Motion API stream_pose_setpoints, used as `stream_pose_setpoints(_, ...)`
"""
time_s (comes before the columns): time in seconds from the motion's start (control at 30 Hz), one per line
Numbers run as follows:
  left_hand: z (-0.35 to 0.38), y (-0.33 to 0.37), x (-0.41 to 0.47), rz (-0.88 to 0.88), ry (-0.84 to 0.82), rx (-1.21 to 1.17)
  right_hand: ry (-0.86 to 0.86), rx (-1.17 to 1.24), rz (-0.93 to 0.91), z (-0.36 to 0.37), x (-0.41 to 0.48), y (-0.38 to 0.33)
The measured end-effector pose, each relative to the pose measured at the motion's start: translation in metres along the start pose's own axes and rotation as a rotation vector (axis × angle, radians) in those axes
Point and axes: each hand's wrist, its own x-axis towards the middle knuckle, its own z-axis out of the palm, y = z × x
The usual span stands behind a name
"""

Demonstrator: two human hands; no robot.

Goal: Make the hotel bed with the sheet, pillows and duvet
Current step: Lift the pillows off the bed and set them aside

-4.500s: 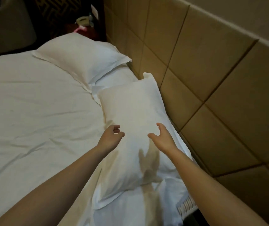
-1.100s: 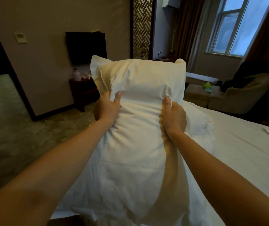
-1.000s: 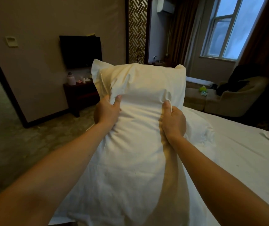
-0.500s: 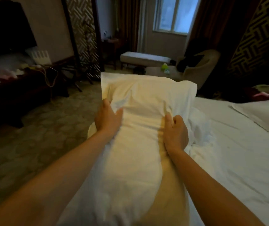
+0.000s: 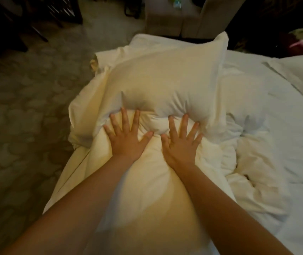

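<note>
Head view: patterned carpet (image 5: 18,126) fills the 9 o'clock side. Left hand (image 5: 126,140) lies flat on the white pillow (image 5: 165,80), fingers (image 5: 125,118) straight, spread, pressing a dent, gripping nothing. Right hand (image 5: 181,144) just beside it does likewise. The pillow lies centre frame at the edge of the bed (image 5: 294,135); rumpled bedding (image 5: 253,162) bunches at 3 o'clock.

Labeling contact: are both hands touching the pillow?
Touching. Head view shows the left hand and right hand flat, fingers spread, denting the pillow.
</note>
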Motion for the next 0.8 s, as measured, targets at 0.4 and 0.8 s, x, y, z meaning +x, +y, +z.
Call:
stream_pose_setpoints(0.4, 0.018, -0.017, -0.007, 0.056, -0.182, -0.045, -0.168, -0.076, -0.012, 0.010, -0.004, 0.002)
stream_pose_setpoints(0.8, -0.085, -0.026, -0.125, -0.081, -0.408, -0.679, -0.439, 0.128, -0.072, -0.093, -0.115, -0.010)
